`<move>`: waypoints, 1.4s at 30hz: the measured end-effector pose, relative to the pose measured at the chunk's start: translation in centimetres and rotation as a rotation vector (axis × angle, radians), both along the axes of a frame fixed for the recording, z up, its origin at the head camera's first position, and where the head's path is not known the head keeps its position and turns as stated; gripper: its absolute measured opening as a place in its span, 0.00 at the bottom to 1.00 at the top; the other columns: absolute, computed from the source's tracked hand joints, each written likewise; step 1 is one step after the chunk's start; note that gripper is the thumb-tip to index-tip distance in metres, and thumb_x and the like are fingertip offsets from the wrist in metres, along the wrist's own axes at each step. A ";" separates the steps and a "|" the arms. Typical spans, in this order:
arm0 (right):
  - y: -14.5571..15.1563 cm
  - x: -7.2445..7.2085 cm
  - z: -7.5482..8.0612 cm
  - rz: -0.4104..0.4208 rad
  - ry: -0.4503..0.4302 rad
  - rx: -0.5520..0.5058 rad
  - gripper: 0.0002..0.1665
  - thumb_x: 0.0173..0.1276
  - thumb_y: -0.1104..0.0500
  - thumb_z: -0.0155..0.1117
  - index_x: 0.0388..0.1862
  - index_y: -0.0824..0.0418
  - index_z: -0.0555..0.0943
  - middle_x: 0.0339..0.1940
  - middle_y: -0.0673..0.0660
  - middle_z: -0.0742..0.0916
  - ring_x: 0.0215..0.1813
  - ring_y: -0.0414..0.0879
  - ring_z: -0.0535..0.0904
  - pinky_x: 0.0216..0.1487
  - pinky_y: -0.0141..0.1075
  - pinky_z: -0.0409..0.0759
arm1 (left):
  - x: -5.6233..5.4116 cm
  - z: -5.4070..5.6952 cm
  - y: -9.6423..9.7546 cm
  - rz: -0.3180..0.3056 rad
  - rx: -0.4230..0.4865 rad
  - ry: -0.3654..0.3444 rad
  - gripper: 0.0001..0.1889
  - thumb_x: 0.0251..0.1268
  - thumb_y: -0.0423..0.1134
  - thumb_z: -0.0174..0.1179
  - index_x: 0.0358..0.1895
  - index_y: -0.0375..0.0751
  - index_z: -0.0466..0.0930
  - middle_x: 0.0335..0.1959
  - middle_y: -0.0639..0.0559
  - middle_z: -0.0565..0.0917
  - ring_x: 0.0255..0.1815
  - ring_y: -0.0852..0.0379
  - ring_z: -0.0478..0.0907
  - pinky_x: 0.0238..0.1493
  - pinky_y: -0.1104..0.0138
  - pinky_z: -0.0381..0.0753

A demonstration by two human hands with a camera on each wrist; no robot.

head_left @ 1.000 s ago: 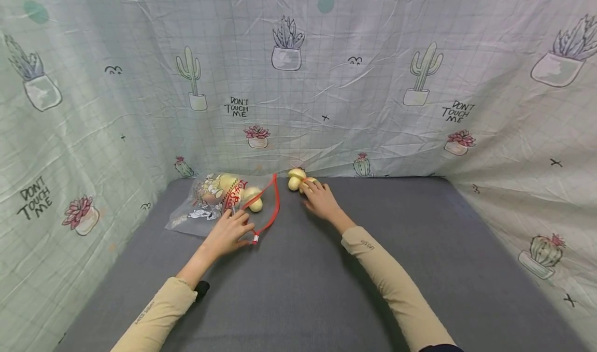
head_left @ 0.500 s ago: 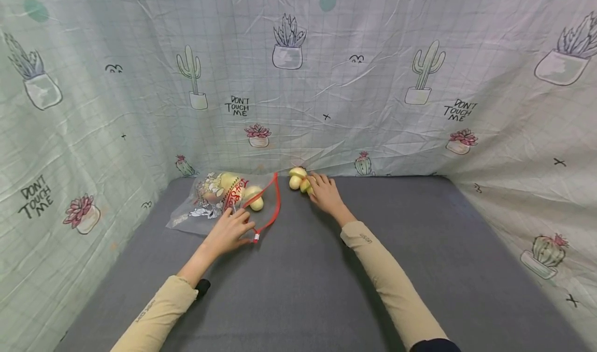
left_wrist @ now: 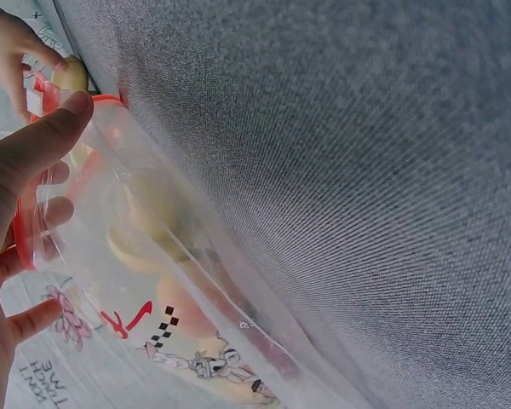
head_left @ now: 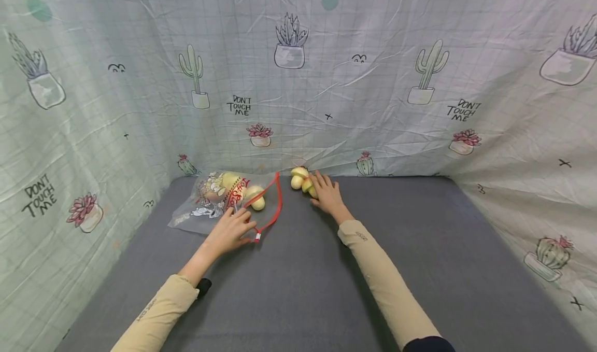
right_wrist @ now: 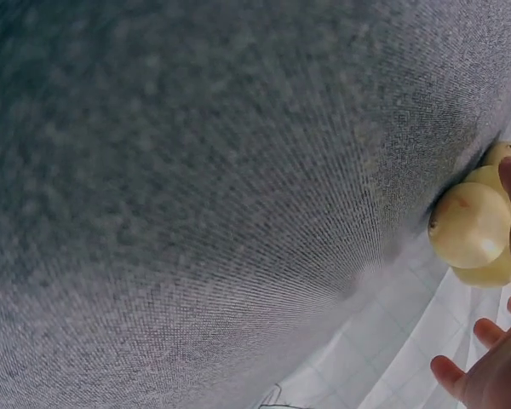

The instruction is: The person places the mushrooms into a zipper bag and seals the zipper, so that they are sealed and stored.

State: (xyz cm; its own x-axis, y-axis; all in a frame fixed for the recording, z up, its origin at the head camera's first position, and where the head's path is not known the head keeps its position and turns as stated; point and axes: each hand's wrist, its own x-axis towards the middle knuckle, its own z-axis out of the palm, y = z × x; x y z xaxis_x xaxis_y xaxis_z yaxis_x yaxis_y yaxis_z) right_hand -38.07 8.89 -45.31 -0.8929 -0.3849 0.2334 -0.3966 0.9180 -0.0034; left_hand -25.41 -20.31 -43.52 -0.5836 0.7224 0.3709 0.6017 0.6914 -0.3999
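At the left of the dark grey tabletop (head_left: 396, 248), a clear printed bag (head_left: 188, 220) lies on its side; rounded pale-yellow pieces (head_left: 257, 203) sit inside. The left wrist view makes out a pinkish-orange piece (left_wrist: 187, 307) among them, which the head view shows only dimly under the print. The left hand (head_left: 230, 231) is clamped on the bag's mouth: from its wrist, the thumb lies at the red edge (head_left: 279, 201), with other fingers seen through the film. A white slider (head_left: 257, 236) sits at the edge's near corner. Further right, loose yellow pieces (head_left: 298, 180) rest by the cloth backdrop (head_left: 326, 87). The right hand (head_left: 329, 196) reaches over them, fingers extended and apart; its wrist view shows the thumb beside one, seemingly touching, though the frame's edge cuts this off.
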 end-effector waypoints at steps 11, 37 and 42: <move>0.0 -0.1 -0.1 -0.035 -0.071 0.084 0.50 0.58 0.42 0.58 0.72 0.49 0.42 0.73 0.54 0.52 0.70 0.57 0.53 0.60 0.59 0.59 | 0.0 0.0 0.1 -0.017 0.008 0.012 0.21 0.33 0.53 0.70 0.32 0.51 0.74 0.32 0.51 0.73 0.38 0.53 0.69 0.36 0.57 0.65; -0.6 0.3 -0.6 0.016 0.051 0.050 0.39 0.53 0.50 0.66 0.62 0.49 0.58 0.59 0.58 0.66 0.56 0.55 0.66 0.48 0.49 0.69 | 0.0 -0.3 0.1 -0.013 0.001 0.020 0.20 0.33 0.52 0.70 0.31 0.50 0.73 0.30 0.52 0.72 0.36 0.54 0.68 0.35 0.59 0.63; -0.4 0.4 -0.6 0.027 0.043 0.050 0.41 0.53 0.52 0.66 0.63 0.51 0.57 0.59 0.58 0.66 0.53 0.56 0.69 0.45 0.47 0.71 | 0.0 -0.2 0.2 -0.014 0.003 0.016 0.20 0.33 0.52 0.70 0.31 0.51 0.74 0.31 0.52 0.73 0.37 0.54 0.68 0.35 0.58 0.64</move>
State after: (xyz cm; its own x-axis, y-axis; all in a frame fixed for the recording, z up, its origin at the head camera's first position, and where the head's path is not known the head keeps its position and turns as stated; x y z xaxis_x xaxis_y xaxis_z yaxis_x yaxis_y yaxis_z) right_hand -37.69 8.44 -45.89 -0.8717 -0.4206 0.2515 -0.4197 0.9057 0.0599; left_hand -25.43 -20.15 -43.76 -0.5674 0.7292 0.3825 0.6047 0.6843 -0.4076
